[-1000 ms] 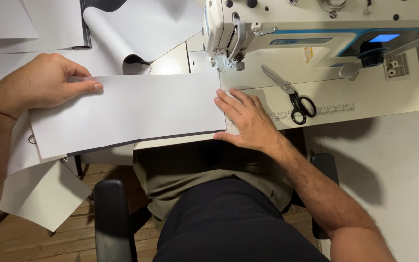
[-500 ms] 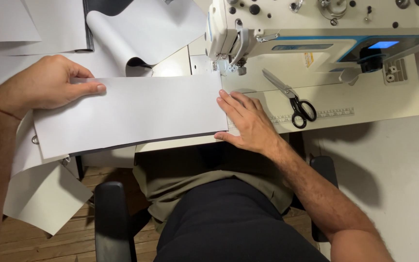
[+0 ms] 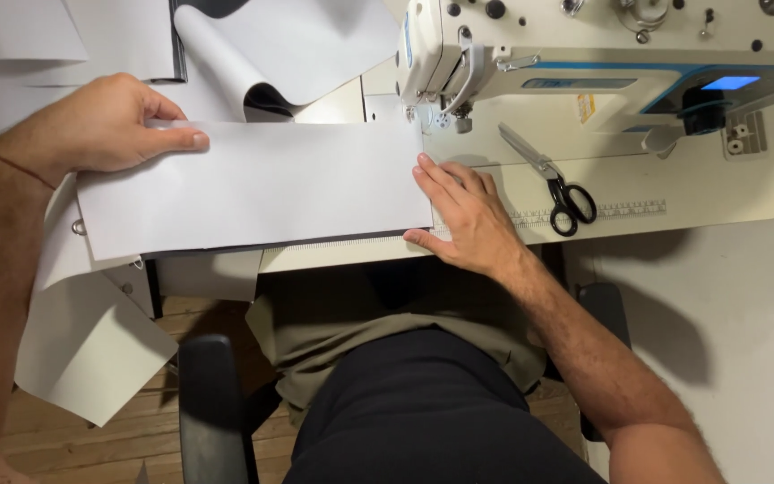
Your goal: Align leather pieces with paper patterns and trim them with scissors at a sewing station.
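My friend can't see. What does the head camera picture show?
A person's two hands hold a long white strip of material flat on a sewing table: the left hand on its far-left edge, the right hand at its right end. A white sewing machine stands behind, with black-handled scissors beside it.

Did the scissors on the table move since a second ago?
No. The scissors lie in the same spot beside the ruler strip and below the sewing machine; only the camera view shifted a little.
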